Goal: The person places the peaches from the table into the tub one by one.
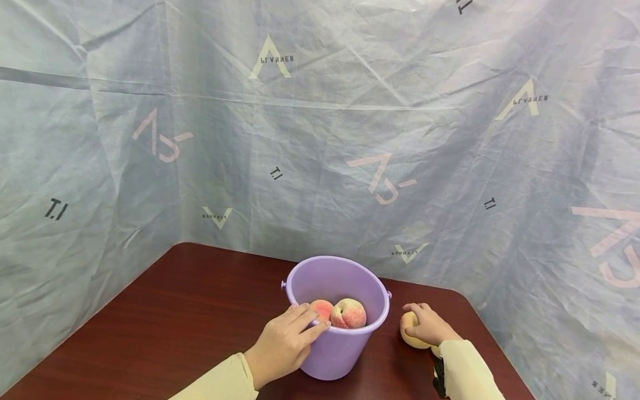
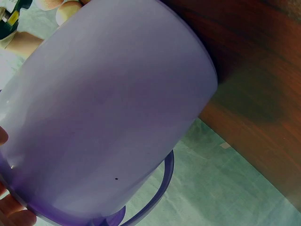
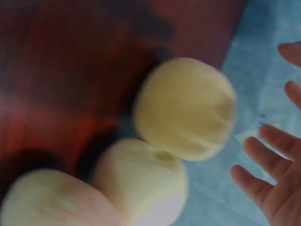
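Observation:
A purple bucket stands on the table with two peaches showing inside, a pinkish one and a speckled yellow-red one. My left hand holds the near-left part of its rim, fingers over the edge. To the right of the bucket, my right hand is above a yellow peach. In the right wrist view its fingers are spread and apart from the fruit. That view has the yellow peach against a paler peach, and a blushed peach at lower left.
The dark red-brown table has rounded far corners. Grey printed sheeting hangs close behind it and along both sides. The bucket's purple handle hangs down on its outside.

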{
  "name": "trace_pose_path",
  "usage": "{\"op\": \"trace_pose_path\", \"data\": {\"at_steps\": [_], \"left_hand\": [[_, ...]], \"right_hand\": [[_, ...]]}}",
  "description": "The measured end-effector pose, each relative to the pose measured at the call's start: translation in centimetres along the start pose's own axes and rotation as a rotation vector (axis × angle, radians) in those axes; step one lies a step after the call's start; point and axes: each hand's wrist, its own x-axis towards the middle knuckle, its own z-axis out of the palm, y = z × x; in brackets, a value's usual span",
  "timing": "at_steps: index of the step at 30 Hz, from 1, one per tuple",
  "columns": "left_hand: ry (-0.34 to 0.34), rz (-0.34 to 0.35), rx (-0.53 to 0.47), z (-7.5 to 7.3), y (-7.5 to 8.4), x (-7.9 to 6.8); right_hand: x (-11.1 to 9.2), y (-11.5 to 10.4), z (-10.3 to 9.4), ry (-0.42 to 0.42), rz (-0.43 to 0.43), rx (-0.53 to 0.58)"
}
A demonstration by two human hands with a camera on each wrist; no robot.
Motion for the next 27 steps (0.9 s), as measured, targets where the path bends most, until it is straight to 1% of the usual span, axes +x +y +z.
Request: {"op": "trace_pose_path", "data": {"at_steps": [2, 8, 11, 13, 16, 21, 27], "left_hand": [[-0.003, 0.003, -0.008, 0.0, 0.0, 0.0], [-0.007, 0.009, -0.008, -0.1, -0.1, 0.0], [-0.004, 0.009, -0.001, -0.1, -0.1, 0.0], [-0.005, 0.009, 0.000, -0.1, -0.1, 0.0], [-0.006, 0.006, 0.000, 0.0, 0.0, -0.1], [0.001, 0.001, 0.000, 0.0, 0.0, -0.1], [0.001, 0.008, -0.015, 0.1, -0.1, 0.0]], "right_hand": [[0.0, 0.4, 0.7, 0.017, 0.011, -0.020], [0.1, 1.4, 2.3, 0.077, -0.011, -0.038], [0.1, 1.8, 2.7, 0.066, 0.000, -0.051], [0.0, 2.0, 2.8, 0.057, 0.009, -0.079], [-0.1, 1.8, 2.7, 0.064, 0.020, -0.114], [-0.3, 0.9, 2.3, 0.089, 0.014, -0.181], [-0.6, 0.5, 1.8, 0.070, 0.039, -0.267]]}}
